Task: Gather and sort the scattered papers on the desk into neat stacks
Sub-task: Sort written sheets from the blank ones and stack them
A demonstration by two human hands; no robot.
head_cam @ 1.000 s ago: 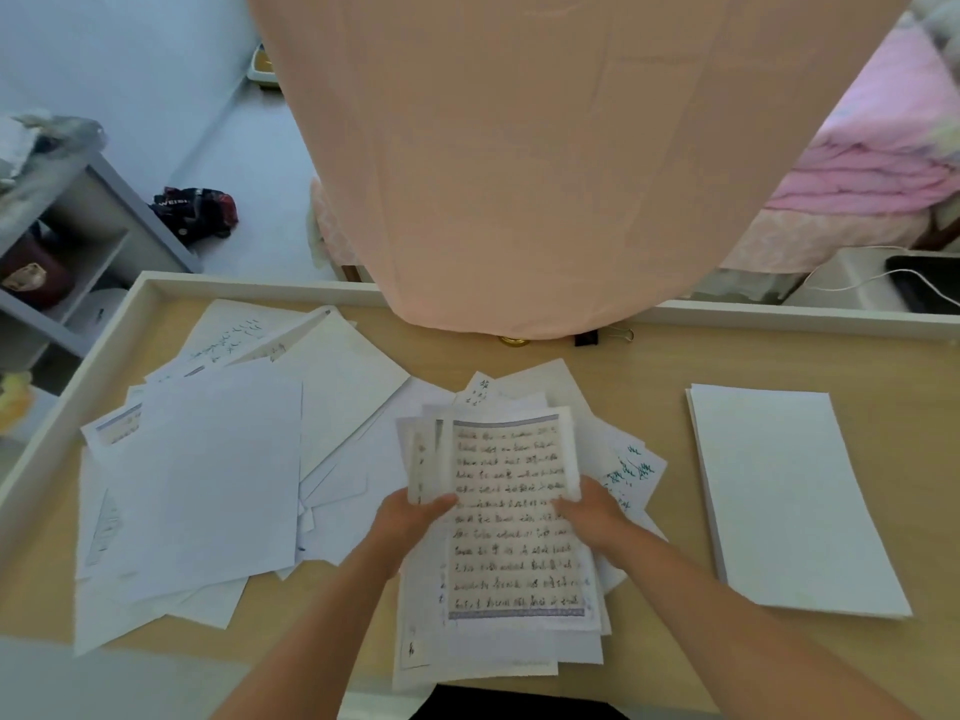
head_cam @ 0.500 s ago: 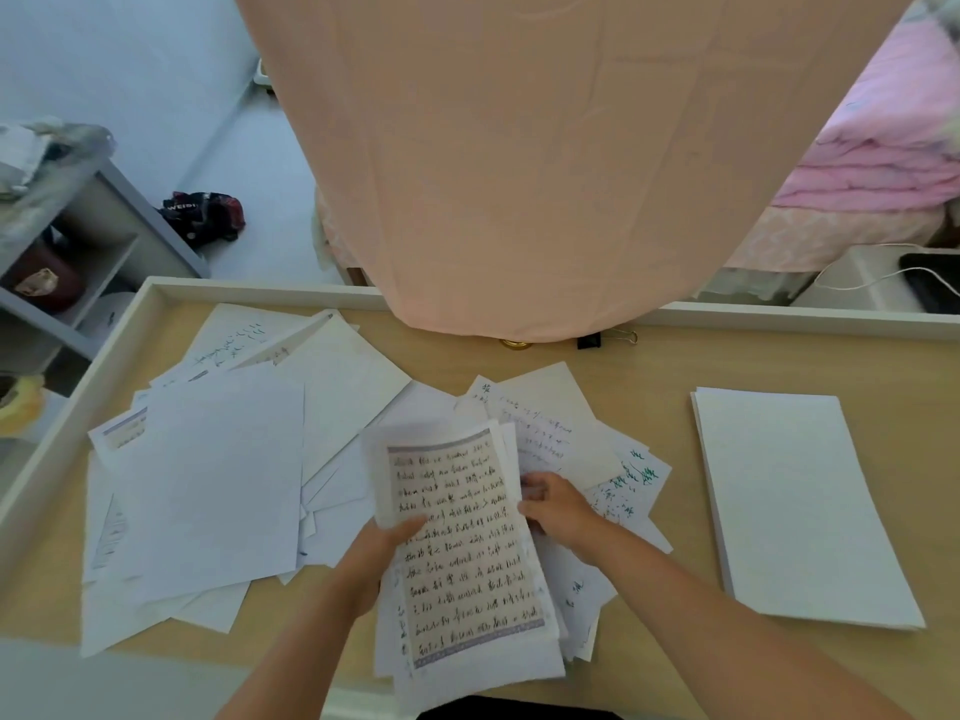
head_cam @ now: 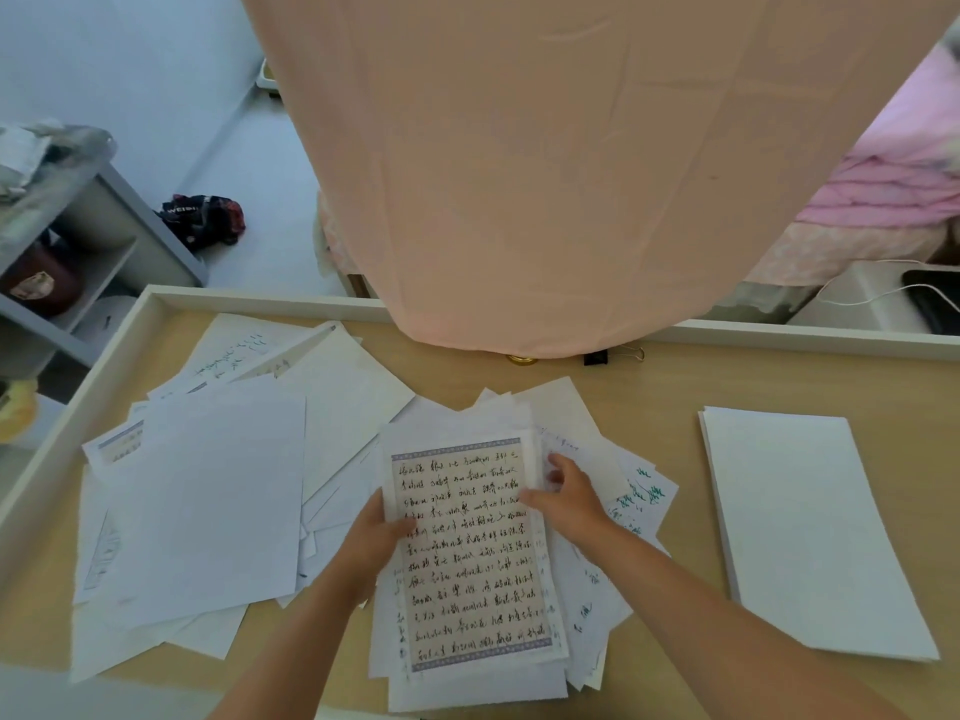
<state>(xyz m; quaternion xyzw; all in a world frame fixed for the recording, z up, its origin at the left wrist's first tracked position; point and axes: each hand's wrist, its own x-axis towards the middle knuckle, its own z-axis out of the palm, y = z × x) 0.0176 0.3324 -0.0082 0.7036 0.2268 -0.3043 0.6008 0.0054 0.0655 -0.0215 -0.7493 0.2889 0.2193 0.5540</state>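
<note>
Papers fill the middle of the desk [head_cam: 670, 392]. A handwritten sheet [head_cam: 472, 553] with a patterned border lies face up on a bundle [head_cam: 467, 691] of white pages at the near edge, roughly squared, with some corners fanning out to the right. The left hand [head_cam: 376, 537] grips the bundle's left edge, thumb lying on the written face and fingers hidden beneath. The right hand [head_cam: 569, 504] holds the right edge, thumb pressed on the sheet and fingers curled over the edge onto loose pages [head_cam: 639, 491] marked in green ink that spread out beside it.

To the left, a scattered pile [head_cam: 208, 501] of mostly blank sheets overlaps at many angles and touches the bundle. Well apart on the right sits a neat stack [head_cam: 800, 532] of blank white paper with its edges aligned.

A raised pale rim [head_cam: 260, 298] runs along the desk's far and left sides, so the desk holds all the papers like a shallow tray. Against the far rim lie a black binder clip [head_cam: 597, 357] and a small gold object [head_cam: 522, 359], partly under a hanging peach cloth [head_cam: 571, 174]. Beyond the left rim, a grey shelf unit [head_cam: 111, 215] holds a dark red jar [head_cam: 41, 283] in its upper compartment, with crumpled items on top.
</note>
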